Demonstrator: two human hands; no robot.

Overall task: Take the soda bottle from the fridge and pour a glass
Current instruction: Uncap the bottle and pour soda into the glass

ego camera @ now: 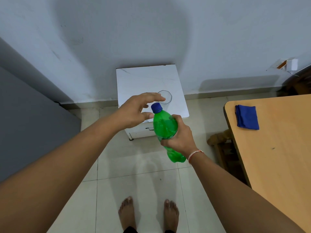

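Green plastic soda bottle (165, 125) with blue cap (156, 107) tilts cap-up, right hand (179, 136) wrapping its middle; spread-fingered left hand (136, 110) hovers beside the cap, above an empty clear glass (165, 98).

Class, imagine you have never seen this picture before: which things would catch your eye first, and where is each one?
First comes the bright green soda bottle with its blue cap, gripped mid-frame by the right hand. The left hand hovers open beside the cap. Behind them an empty glass stands on a small white table against the wall, and a folded blue cloth lies on the wooden table at right.
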